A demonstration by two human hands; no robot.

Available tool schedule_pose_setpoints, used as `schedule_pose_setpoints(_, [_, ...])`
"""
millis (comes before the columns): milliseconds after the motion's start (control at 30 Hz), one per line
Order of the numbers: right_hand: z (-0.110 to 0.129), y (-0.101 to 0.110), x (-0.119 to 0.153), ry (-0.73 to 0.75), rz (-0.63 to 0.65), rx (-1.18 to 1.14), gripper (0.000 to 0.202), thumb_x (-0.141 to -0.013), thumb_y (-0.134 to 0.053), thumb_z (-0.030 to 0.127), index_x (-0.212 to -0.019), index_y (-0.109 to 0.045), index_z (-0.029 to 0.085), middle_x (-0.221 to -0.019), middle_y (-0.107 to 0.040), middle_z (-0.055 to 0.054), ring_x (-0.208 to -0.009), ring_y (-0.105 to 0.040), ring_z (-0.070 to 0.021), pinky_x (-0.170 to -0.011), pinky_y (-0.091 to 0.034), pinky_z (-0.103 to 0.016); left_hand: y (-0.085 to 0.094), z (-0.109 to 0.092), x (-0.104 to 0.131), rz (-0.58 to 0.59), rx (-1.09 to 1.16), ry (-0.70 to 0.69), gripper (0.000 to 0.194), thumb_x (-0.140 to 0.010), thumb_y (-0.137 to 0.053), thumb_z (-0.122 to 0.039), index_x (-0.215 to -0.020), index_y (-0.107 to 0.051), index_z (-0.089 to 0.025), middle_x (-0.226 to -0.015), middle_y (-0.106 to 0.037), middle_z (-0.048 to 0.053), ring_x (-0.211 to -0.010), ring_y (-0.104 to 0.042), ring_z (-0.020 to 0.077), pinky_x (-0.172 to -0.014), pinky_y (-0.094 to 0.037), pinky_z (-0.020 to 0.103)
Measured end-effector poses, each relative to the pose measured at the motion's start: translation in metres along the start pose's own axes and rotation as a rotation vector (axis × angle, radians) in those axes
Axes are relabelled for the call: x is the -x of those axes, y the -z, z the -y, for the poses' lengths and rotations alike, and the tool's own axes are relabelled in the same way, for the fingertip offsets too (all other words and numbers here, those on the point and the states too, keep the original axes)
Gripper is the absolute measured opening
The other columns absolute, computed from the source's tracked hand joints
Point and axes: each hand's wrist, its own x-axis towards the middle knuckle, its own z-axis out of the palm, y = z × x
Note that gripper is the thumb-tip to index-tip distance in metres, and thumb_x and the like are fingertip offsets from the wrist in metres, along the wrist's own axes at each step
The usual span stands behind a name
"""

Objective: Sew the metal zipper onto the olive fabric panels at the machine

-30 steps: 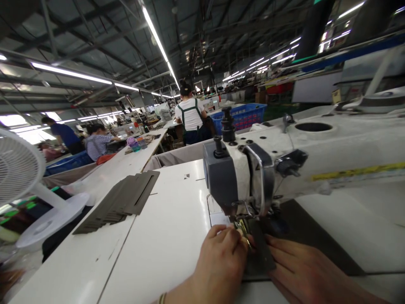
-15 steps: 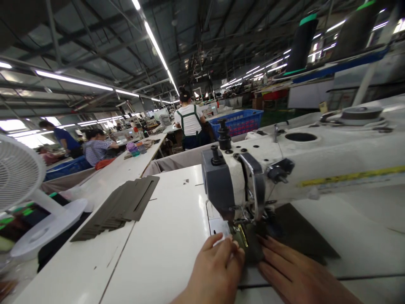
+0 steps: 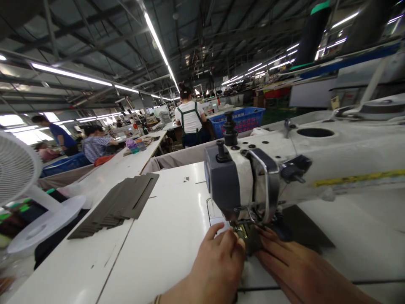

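A grey and white sewing machine head [image 3: 234, 181] stands over a small dark olive fabric piece [image 3: 254, 241]. Gold zipper teeth [image 3: 243, 230] show on the fabric just in front of the presser foot. My left hand [image 3: 218, 257] is curled at the left of the zipper, thumb and fingers drawn together at its edge; the fingertips are partly hidden. Flat on the fabric's right side lies my right hand [image 3: 291, 264], fingers stretched toward the needle area. A larger dark fabric panel [image 3: 308, 228] rests under the machine arm, behind my right hand.
Overlapping dark fabric panels [image 3: 117, 207] lie on the white table [image 3: 158, 245] to the left. A white fan [image 3: 47, 211] stands at the far left. Beyond the machine are a blue crate [image 3: 237, 120] and a person in a white shirt [image 3: 190, 120]. Other people sit and stand at left.
The view has shifted slightly, so the machine appears larger and farther right. Less of the zipper shows in front of the presser foot. Both hands keep nearly the same pose, a little closer to the needle.
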Motion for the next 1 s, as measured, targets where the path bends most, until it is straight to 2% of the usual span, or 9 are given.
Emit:
schedule_pose_setpoints(233, [-0.003,0.007,-0.016,0.014,-0.094,0.006,0.038,-0.082,-0.028,0.000,-0.093,-0.062,0.013,-0.096,-0.058,-0.011,-0.090,-0.057,-0.0210,-0.080,-0.052,-0.030,-0.005,0.009,-0.002,0.013,0.004,0.005,0.033,-0.093,-0.031,-0.011,-0.070,-0.055,-0.013,-0.066,-0.057,0.003,-0.057,-0.057,0.0130,-0.068,-0.053,0.030])
schedule_pose_setpoints(333, [-0.004,0.006,-0.010,0.061,-0.105,0.135,0.040,-0.091,-0.026,0.000,-0.090,-0.062,0.015,-0.088,-0.059,-0.009,-0.080,-0.059,-0.0221,-0.075,-0.053,-0.032,-0.002,0.010,0.001,0.090,0.029,0.006,0.029,-0.093,-0.032,-0.011,-0.080,-0.058,-0.012,-0.078,-0.062,0.006,-0.068,-0.061,0.0144,-0.076,-0.053,0.031])
schedule_pose_setpoints(433, [-0.009,0.000,-0.003,0.114,-0.120,0.280,0.040,-0.101,-0.023,0.005,-0.099,-0.062,0.014,-0.097,-0.059,-0.009,-0.083,-0.060,-0.0224,-0.075,-0.053,-0.033,0.001,0.010,0.004,0.118,0.068,0.013,0.026,-0.095,-0.033,-0.015,-0.088,-0.058,-0.012,-0.088,-0.064,0.007,-0.081,-0.063,0.0151,-0.086,-0.050,0.031])
schedule_pose_setpoints(500, [-0.013,-0.005,-0.003,0.092,-0.131,0.266,0.045,-0.105,-0.016,0.007,-0.104,-0.060,0.010,-0.102,-0.058,-0.011,-0.087,-0.059,-0.0217,-0.074,-0.053,-0.030,0.000,0.011,0.005,0.107,0.066,0.011,0.027,-0.095,-0.033,-0.016,-0.086,-0.058,-0.013,-0.086,-0.064,0.006,-0.082,-0.063,0.0147,-0.088,-0.049,0.031])
schedule_pose_setpoints(600, [-0.016,-0.010,-0.010,0.049,-0.155,0.228,0.057,-0.107,-0.006,0.009,-0.097,-0.061,0.009,-0.093,-0.061,-0.011,-0.081,-0.061,-0.0194,-0.066,-0.054,-0.025,-0.003,0.013,0.005,0.103,0.057,0.007,0.026,-0.094,-0.035,-0.015,-0.082,-0.058,-0.014,-0.083,-0.064,0.005,-0.081,-0.064,0.0143,-0.089,-0.049,0.032])
schedule_pose_setpoints(767, [-0.015,-0.008,-0.016,0.017,-0.161,0.276,0.063,-0.108,-0.003,0.010,-0.084,-0.062,0.013,-0.084,-0.063,-0.008,-0.068,-0.062,-0.0168,-0.052,-0.050,-0.021,-0.008,0.015,0.004,0.095,0.030,0.007,0.026,-0.093,-0.038,-0.015,-0.075,-0.057,-0.014,-0.076,-0.063,0.002,-0.074,-0.063,0.0127,-0.086,-0.049,0.031])
schedule_pose_setpoints(1000, [-0.016,-0.010,-0.014,0.013,-0.152,0.215,0.061,-0.109,-0.005,0.013,-0.087,-0.062,0.013,-0.085,-0.062,-0.008,-0.073,-0.062,-0.0180,-0.058,-0.053,-0.022,-0.009,0.014,0.003,0.038,0.011,0.002,0.028,-0.093,-0.037,-0.014,-0.074,-0.056,-0.014,-0.073,-0.061,0.002,-0.072,-0.063,0.0125,-0.087,-0.048,0.030])
